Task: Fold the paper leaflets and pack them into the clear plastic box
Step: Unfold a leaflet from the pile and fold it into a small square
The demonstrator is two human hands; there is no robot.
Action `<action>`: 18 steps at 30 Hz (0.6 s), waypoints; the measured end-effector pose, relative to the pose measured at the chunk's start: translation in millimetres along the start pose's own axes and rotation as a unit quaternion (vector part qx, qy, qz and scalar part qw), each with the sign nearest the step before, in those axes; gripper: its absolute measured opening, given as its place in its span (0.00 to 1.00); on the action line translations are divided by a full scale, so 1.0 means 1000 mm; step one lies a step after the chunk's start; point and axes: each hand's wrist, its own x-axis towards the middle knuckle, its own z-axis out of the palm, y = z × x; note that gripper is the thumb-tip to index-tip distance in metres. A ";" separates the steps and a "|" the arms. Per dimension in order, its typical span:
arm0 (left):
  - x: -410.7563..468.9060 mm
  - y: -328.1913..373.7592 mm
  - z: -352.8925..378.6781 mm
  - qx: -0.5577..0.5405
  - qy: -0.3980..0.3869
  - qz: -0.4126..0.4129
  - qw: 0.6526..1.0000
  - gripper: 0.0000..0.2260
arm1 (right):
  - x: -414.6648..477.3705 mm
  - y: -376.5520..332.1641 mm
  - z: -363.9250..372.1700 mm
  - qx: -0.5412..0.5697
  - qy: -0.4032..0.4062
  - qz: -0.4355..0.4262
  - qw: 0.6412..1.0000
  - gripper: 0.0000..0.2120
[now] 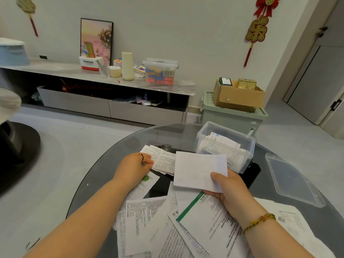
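Gripping a folded white leaflet (pixel 200 170) between thumb and fingers, the right hand (pixel 229 187) was held just before the clear plastic box (pixel 226 147), already holding papers. A printed leaflet (pixel 163 161) was pinched by the left hand (pixel 136 165). Loose leaflets (pixel 167 226) were spread on the glass table (pixel 104 175); the lid (pixel 294 179) lay right.

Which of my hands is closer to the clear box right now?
Right. The right hand, holding a folded leaflet, sits just in front of the clear box; the left hand is farther left.
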 end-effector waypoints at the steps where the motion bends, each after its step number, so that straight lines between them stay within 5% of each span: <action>1: -0.001 0.000 0.000 0.000 0.005 -0.003 1.000 0.10 | 0.000 -0.004 0.004 0.002 -0.007 -0.003 1.000 0.14; 11: -0.007 -0.005 0.002 0.002 0.039 -0.027 0.999 0.08 | 0.045 -0.017 0.078 -0.137 0.032 -0.040 0.989 0.18; 18: -0.004 -0.011 0.002 -0.180 0.066 -0.072 0.979 0.12 | 0.061 0.005 0.098 -0.196 0.058 -0.027 0.978 0.20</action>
